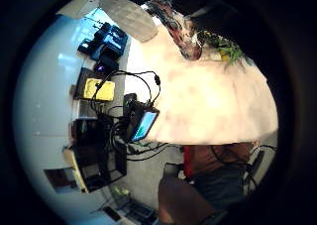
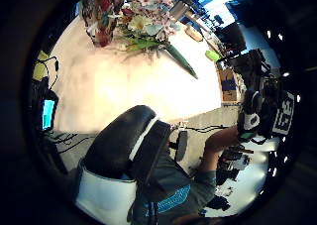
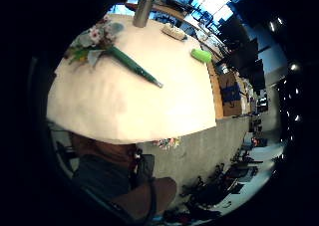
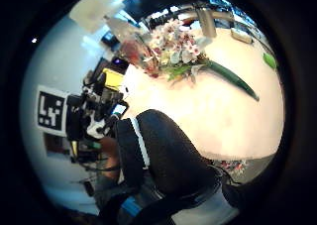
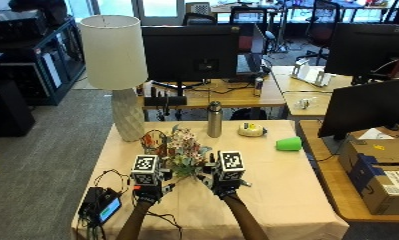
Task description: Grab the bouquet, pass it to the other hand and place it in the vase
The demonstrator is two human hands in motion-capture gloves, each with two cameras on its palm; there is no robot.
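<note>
Beige tablecloth (image 5: 285, 170), bouquet (image 5: 184, 155), no legible writing

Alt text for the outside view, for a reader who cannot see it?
Both gloved hands, left hand and right hand, hover over a bouquet lying on the table beside a patterned vase. A lamp, bottle and green cup stand beyond.

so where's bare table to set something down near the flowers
Bare cloth lies right of the bouquet out to the green cup, and along the near edge past the right hand. Crowded: vase, lamp, and the cabled device by the left hand.
</note>
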